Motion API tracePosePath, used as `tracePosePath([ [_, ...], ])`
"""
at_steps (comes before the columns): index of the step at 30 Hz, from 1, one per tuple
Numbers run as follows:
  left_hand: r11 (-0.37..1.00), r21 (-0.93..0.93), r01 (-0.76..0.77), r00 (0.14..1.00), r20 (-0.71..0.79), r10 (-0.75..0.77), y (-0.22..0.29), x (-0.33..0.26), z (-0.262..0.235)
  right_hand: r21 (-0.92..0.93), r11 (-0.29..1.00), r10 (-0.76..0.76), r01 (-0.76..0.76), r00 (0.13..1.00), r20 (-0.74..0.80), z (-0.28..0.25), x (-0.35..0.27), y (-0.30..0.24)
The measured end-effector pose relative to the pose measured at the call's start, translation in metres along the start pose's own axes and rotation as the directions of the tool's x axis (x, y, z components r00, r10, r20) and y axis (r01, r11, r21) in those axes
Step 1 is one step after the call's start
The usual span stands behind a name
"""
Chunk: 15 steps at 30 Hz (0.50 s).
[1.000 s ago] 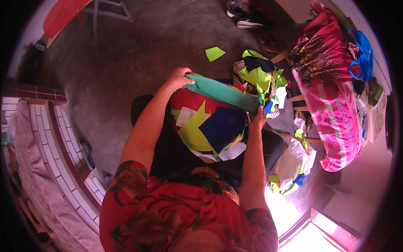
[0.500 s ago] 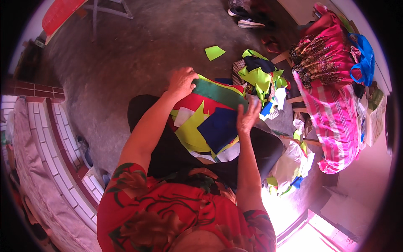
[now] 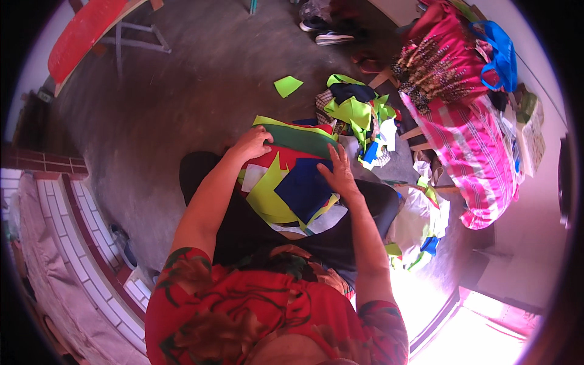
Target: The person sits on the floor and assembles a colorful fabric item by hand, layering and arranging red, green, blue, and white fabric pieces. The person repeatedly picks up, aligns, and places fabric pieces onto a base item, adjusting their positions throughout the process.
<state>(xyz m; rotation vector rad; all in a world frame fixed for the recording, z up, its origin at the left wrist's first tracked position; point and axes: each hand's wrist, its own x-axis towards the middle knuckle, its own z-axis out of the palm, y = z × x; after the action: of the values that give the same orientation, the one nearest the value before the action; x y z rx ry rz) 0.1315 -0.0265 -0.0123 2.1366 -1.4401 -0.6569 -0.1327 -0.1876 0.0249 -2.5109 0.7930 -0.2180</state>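
Note:
Across my lap lies a heap of cloth pieces. A long dark green cloth strip [image 3: 298, 141] runs over its far side, with a yellow-green edge showing beyond it. My left hand [image 3: 251, 145] is closed at the strip's left end, its fingers bent and pressed onto the cloth. On the right, my right hand [image 3: 342, 174] lies open, fingers apart, at the strip's right end and the side of a dark blue cloth piece [image 3: 306, 187]. Next to that are a yellow-green piece [image 3: 267, 202] and a small white piece [image 3: 253, 177]. Red cloth [image 3: 274, 157] shows underneath.
A mixed pile of scraps [image 3: 359, 112] lies ahead to the right, near a single lime scrap [image 3: 288, 86] on the floor. A white bag [image 3: 417, 222] with scraps sits by my right knee. Pink plaid cloth [image 3: 465, 161] drapes at the right; dark shoes [image 3: 334, 38] stand farther off.
My left hand has come down onto the green strip, with its fingers bending. The right hand has shifted inward and lies flatter. The whole view has turned slightly.

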Motion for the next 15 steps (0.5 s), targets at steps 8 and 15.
tracePosePath([
  [8, 0.956, -0.288, 0.049, 0.975, -0.194, -0.108, 0.046, -0.014, -0.034, 0.335, 0.942, -0.022, 0.026, 1.000, -0.018, -0.115, -0.050, -0.006],
  [15, 0.122, -0.966, -0.229, 0.806, -0.118, 0.580, 0.258, -0.069, -0.107, -0.104, 0.988, 0.119, -0.118, 0.993, -0.001, -0.102, -0.068, -0.012],
])
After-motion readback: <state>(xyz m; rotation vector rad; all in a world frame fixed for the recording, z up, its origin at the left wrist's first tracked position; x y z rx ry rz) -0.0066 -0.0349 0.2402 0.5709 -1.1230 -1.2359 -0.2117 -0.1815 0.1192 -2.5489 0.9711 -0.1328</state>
